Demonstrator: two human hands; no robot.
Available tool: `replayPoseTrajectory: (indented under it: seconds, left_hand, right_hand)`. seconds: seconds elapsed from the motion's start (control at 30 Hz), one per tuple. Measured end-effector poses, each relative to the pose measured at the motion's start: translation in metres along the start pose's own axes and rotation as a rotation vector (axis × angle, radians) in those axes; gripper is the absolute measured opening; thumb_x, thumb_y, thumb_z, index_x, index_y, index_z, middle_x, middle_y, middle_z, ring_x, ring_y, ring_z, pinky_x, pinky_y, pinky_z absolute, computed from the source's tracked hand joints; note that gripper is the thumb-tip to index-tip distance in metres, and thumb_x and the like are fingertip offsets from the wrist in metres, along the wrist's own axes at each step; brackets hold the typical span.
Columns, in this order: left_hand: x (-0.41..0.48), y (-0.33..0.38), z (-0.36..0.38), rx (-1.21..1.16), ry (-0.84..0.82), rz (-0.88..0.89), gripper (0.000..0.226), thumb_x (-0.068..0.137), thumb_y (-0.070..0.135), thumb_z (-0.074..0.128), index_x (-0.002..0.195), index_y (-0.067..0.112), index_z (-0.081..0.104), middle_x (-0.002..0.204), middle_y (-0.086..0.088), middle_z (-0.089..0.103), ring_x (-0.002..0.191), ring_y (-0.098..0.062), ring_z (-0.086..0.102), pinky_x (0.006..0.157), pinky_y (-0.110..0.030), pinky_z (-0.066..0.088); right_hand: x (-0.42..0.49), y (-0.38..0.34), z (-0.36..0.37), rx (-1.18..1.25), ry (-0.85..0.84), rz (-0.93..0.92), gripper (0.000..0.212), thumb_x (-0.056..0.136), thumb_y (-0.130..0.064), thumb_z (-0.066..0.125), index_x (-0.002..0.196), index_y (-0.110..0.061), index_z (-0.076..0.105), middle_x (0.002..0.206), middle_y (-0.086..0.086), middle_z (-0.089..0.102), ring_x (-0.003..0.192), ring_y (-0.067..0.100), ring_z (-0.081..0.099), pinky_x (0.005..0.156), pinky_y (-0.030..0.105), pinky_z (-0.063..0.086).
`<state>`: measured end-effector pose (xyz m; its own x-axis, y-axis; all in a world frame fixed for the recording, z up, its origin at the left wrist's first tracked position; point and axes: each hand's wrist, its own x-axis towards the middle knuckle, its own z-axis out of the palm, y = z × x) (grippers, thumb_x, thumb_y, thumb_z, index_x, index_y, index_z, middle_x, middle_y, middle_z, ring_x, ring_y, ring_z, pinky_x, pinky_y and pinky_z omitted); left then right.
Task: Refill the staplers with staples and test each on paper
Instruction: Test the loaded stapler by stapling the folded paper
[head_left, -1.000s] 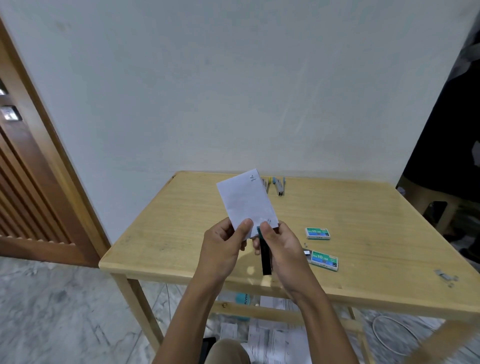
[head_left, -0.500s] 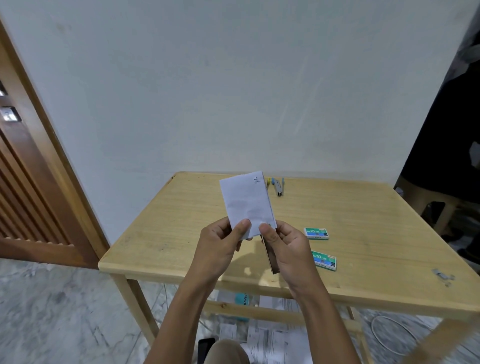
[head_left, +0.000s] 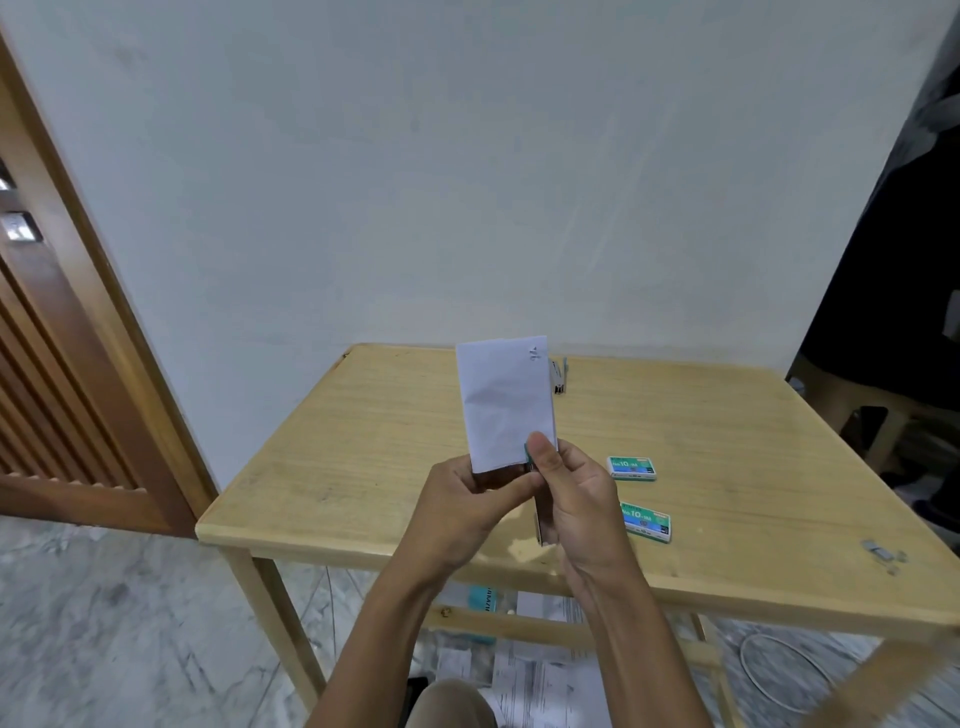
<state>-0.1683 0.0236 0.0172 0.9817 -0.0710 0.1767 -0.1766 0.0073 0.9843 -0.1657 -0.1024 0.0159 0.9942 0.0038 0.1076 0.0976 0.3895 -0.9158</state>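
Holding a white paper (head_left: 504, 400) upright above the surface (head_left: 363, 467) — the left hand (head_left: 462, 514) pinches the paper's lower edge, while the right hand (head_left: 582, 514) grips a dark stapler (head_left: 541, 525) at the paper's lower right corner, thumb on top. Two green staple boxes (head_left: 631, 466) lie right of the paper.

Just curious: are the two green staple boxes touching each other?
Apart. The head view shows bare table between the far staple box and the near staple box.
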Motion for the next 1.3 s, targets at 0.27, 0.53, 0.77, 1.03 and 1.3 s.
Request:
replayPoseTrajectory:
  seconds: [0.27,0.53,0.77,1.03,1.3]
  left_hand:
    - [0.002,0.001,-0.004,0.081,-0.027,-0.03,0.014,0.085,0.02,0.076,0.096,0.013,0.077,0.089,0.0,0.078,0.088,-0.012,0.074,0.073,-0.017,0.053]
    - [0.017,-0.006,-0.032,0.109,0.022,-0.052,0.021,0.094,0.035,0.063,0.096,0.019,0.076,0.079,0.003,0.068,0.077,-0.01,0.059,0.077,-0.028,0.048]
    - [0.052,-0.033,-0.049,0.156,0.343,-0.193,0.028,0.094,0.029,0.062,0.082,0.005,0.07,0.075,-0.002,0.061,0.071,-0.018,0.051,0.065,-0.03,0.04]
    - [0.119,-0.084,-0.094,0.948,0.471,-0.316,0.039,0.091,0.042,0.053,0.113,0.011,0.061,0.12,-0.011,0.054,0.119,-0.033,0.045,0.097,-0.045,0.032]
    - [0.127,-0.113,-0.096,1.023,0.42,0.036,0.017,0.094,0.017,0.047,0.097,0.017,0.064,0.108,-0.002,0.062,0.101,-0.026,0.056,0.091,-0.038,0.033]
  right_hand:
    - [0.001,0.004,0.007,0.032,0.095,0.085,0.046,0.076,-0.04,0.074,0.103,-0.004,0.072,0.102,0.018,0.075,0.1,0.034,0.072,0.09,0.04,0.053]
    - [-0.001,0.0,0.009,-0.048,0.05,0.194,0.052,0.074,-0.056,0.069,0.102,-0.013,0.075,0.081,0.009,0.071,0.068,0.018,0.063,0.058,0.028,0.051]
    - [0.0,0.007,0.001,-0.185,0.082,0.333,0.051,0.093,-0.059,0.049,0.097,-0.009,0.06,0.056,0.001,0.048,0.046,0.013,0.039,0.04,0.023,0.026]
    - [0.026,-0.002,-0.017,-0.493,0.123,0.309,0.032,0.103,-0.034,0.045,0.13,-0.021,0.056,0.091,0.002,0.067,0.062,0.014,0.057,0.055,0.028,0.044]
    - [0.135,0.019,-0.018,-1.159,0.065,0.093,0.06,0.088,-0.044,0.066,0.141,-0.022,0.048,0.12,-0.002,0.062,0.101,0.014,0.061,0.084,0.034,0.05]
